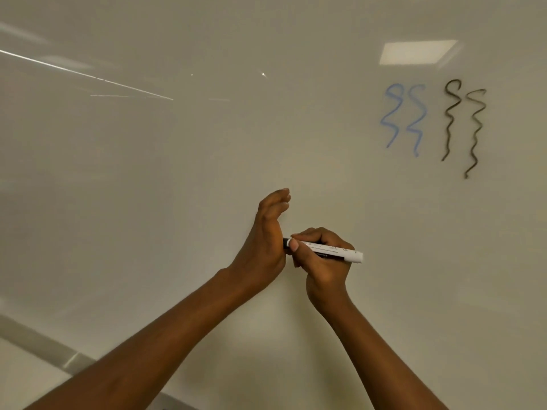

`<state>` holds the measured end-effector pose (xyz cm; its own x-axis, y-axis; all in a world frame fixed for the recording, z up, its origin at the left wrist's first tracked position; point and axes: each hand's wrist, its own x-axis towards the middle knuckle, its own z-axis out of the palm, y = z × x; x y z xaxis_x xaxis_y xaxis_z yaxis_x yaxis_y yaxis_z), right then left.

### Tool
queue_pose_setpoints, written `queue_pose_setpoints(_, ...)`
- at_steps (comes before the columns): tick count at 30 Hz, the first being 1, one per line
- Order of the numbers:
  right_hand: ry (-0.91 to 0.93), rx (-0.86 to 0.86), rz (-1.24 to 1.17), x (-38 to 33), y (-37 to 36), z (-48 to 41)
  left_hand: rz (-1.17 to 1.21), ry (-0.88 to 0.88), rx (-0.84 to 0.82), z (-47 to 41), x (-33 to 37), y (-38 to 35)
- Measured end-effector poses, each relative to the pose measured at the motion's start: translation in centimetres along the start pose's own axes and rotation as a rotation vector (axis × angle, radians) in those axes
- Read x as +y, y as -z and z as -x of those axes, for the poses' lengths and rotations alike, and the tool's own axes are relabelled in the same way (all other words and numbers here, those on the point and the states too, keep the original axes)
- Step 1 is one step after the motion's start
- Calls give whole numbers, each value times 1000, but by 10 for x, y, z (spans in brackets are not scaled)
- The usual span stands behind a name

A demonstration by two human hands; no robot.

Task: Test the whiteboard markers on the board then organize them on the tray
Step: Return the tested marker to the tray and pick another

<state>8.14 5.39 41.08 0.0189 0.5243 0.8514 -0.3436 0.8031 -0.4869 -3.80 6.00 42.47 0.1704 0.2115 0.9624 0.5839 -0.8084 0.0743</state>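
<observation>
A white marker (331,251) with a dark cap end lies level in front of the whiteboard (177,158). My right hand (322,261) grips its barrel, fingers curled round it, the white tail sticking out to the right. My left hand (268,235) stands upright with its fingers straight, and its palm presses against the marker's dark cap end. Two blue squiggles (404,119) and two dark squiggles (463,125) are drawn on the board at the upper right. No tray shows in this view.
The board's grey lower frame (44,344) runs across the bottom left corner. A ceiling light reflects as a bright patch (417,51) at the upper right of the board.
</observation>
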Motion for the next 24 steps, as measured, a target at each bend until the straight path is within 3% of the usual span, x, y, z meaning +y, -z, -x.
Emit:
queue_pose_setpoints(9,-254,-19,-61,42,-29,63,-123,210,-187,76,-21,30)
queue_pose_setpoints(14,-461,-182,-85,73,-29,105,-206,275,-344,150,-53,47)
queue_pose_setpoints(17,-601,-138,-89,92,-27,133,-250,404,-381,195,-72,60)
queue_pose_setpoints(20,-759,-92,49,112,-32,158,-310,445,-459,234,-90,75)
queue_pose_setpoints(24,-859,-375,436,152,-40,194,-328,522,-615,280,-114,89)
